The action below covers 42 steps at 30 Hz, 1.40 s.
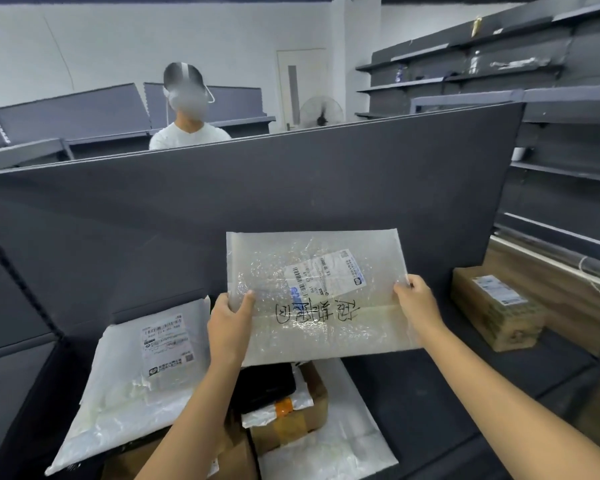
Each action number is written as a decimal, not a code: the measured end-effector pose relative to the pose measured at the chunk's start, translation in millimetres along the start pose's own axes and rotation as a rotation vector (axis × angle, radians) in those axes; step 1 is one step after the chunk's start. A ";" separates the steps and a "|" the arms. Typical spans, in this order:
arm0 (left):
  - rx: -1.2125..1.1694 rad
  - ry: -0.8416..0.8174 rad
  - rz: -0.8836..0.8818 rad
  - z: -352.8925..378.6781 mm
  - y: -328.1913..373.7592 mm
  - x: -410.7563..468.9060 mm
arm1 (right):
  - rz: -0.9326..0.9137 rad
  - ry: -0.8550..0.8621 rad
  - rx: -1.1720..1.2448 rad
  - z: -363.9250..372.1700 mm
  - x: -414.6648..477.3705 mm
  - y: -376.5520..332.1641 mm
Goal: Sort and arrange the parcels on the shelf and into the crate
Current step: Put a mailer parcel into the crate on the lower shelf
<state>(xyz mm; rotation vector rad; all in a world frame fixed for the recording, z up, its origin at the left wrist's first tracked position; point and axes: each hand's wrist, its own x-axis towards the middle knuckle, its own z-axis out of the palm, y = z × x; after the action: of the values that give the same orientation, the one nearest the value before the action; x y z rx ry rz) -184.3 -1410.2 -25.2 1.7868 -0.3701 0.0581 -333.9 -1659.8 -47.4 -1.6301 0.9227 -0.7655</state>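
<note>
I hold a flat translucent bubble-wrap parcel [312,271] with a white label and black handwriting up in front of the shelf's dark back panel. My left hand [227,327] grips its lower left edge. My right hand [418,303] grips its right edge. Below it on the dark shelf [413,382] lie a white plastic mailer [132,386] at the left, a black parcel [267,382], a small cardboard box [291,420] with tape and an orange sticker, and another white mailer [340,441]. No crate is in view.
A brown cardboard box [496,310] with a label sits on the shelf at the right. A person in a white shirt [187,133] stands behind the back panel [222,188]. Grey shelving [534,74] lines the right wall, and a fan [321,110] stands by a door.
</note>
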 end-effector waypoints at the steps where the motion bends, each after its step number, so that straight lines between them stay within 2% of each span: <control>1: -0.005 -0.025 -0.009 3.3 -2.9 -1.7 | 0.014 0.015 -0.003 -3.4 -2.6 7.4; 8: -0.048 -0.199 -0.058 49.8 -15.3 -33.9 | 0.131 0.157 -0.036 -52.7 -26.8 65.1; 16: -0.168 -0.532 -0.162 108.7 -24.7 -74.8 | 0.221 0.329 -0.094 -132.7 -46.9 114.8; 20: -0.198 -0.761 -0.292 140.8 -23.0 -91.7 | 0.262 0.397 -0.099 -173.3 -54.0 134.8; 23: -0.200 -0.842 -0.376 171.6 -22.7 -110.3 | 0.301 0.416 -0.116 -207.4 -62.1 151.0; 28: -0.253 -0.922 -0.486 224.3 -31.2 -160.8 | 0.393 0.443 -0.285 -269.8 -82.0 170.1; 31: -0.326 -0.914 -0.571 251.0 -42.5 -198.1 | 0.435 0.657 -0.627 -299.0 -105.9 191.4; 32: -0.351 -0.911 -0.602 258.8 -45.8 -209.8 | 0.450 0.776 -0.636 -305.8 -116.0 202.0; 33: -0.376 -0.910 -0.633 265.8 -49.5 -221.4 | 0.484 0.877 -0.514 -310.5 -125.8 212.4; 34: -0.397 -0.913 -0.664 271.8 -53.5 -233.2 | 0.544 0.923 -0.268 -312.5 -134.8 221.2; 35: -0.409 -0.909 -0.693 276.8 -57.6 -244.9 | 0.611 0.897 0.035 -310.3 -143.8 229.4; 37: -0.411 -0.901 -0.756 286.3 -65.1 -266.1 | 0.669 0.686 0.573 -297.6 -159.3 245.8; 39: -0.390 -0.915 -0.820 297.0 -72.6 -285.3 | 0.632 0.568 0.809 -281.2 -167.7 259.7; 42: -0.311 -0.953 -0.880 300.0 -90.2 -306.3 | 0.602 0.659 0.887 -267.2 -175.9 279.8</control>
<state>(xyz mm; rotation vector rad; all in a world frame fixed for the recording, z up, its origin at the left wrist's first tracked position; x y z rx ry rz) -496.4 -1612.0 -257.2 1.4237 -0.1997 -1.4197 -700.2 -1673.1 -262.5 -0.2793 1.2006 -1.0782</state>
